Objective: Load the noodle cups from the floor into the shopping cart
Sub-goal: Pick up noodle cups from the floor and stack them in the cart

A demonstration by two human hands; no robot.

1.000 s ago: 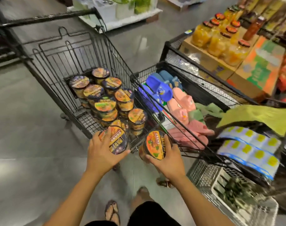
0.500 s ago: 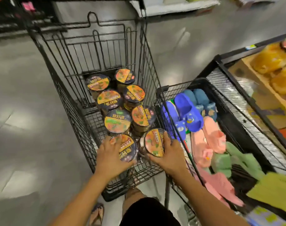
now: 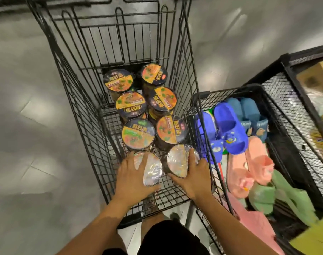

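A: Glare is washing out the lids of the two nearest noodle cups (image 3: 177, 162); their print isn't reading.

B: The left hand (image 3: 133, 177) and right hand (image 3: 191, 178) are covering those cups' near sides.

A: Right of the shopping cart (image 3: 79, 100), the frame edge is cutting off the slipper bin (image 3: 278, 111).

Black wire shopping cart (image 3: 79, 100), noodle cups (image 3: 138, 134) on its mesh bottom

Black wire cart (image 3: 79, 74); orange-black cup lids (image 3: 130, 103); blue, pink, green slippers (image 3: 230, 126).
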